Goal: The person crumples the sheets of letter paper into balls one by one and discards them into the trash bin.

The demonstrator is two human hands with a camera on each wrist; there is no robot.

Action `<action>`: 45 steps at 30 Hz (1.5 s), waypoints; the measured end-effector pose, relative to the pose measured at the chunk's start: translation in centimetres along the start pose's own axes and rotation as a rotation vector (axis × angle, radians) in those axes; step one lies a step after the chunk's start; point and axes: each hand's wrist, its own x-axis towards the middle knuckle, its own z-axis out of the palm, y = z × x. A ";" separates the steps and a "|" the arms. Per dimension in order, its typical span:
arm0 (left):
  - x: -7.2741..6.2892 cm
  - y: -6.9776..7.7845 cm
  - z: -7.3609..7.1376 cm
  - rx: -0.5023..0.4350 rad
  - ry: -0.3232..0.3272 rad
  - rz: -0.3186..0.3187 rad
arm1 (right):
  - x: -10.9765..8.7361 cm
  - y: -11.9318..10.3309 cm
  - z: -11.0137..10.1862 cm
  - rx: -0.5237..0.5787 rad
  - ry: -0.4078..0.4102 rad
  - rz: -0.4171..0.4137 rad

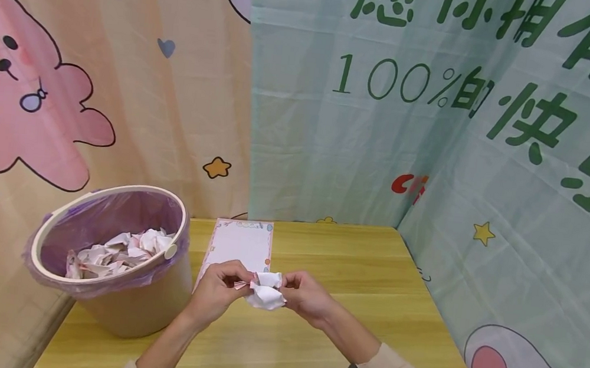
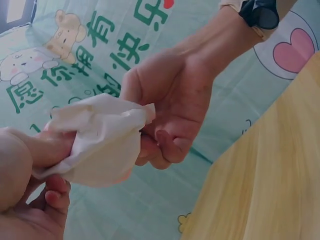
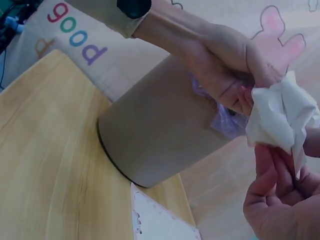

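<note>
A crumpled sheet of white paper (image 1: 266, 292) with pink edges is held up over the table between both hands. My left hand (image 1: 218, 289) pinches its left side between thumb and fingers. At the opposite side, my right hand (image 1: 308, 298) pinches it the same way. In the left wrist view the paper (image 2: 102, 137) looks folded and bunched, with the left thumb pressed into it. The right wrist view shows the crumpled paper (image 3: 282, 117) with creases between the two hands.
Left of the hands, a beige bin (image 1: 128, 310) with a purple liner holds several crumpled papers (image 1: 123, 253). A flat sheet with a decorated border (image 1: 241, 244) lies on the wooden table (image 1: 350, 272) behind the hands. Printed curtains (image 1: 330, 152) hang around the table.
</note>
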 end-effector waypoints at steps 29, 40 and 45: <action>0.0 -1.1 1.9 0.139 0.275 0.250 | 0.6 -1.3 0.3 -0.217 0.198 -0.005; -0.1 -1.9 1.2 0.017 0.340 0.113 | 0.0 -1.3 0.0 -0.177 0.159 -0.081; -0.2 -1.4 1.1 -0.197 0.431 -0.092 | -0.8 -1.7 0.0 -0.207 0.088 -0.183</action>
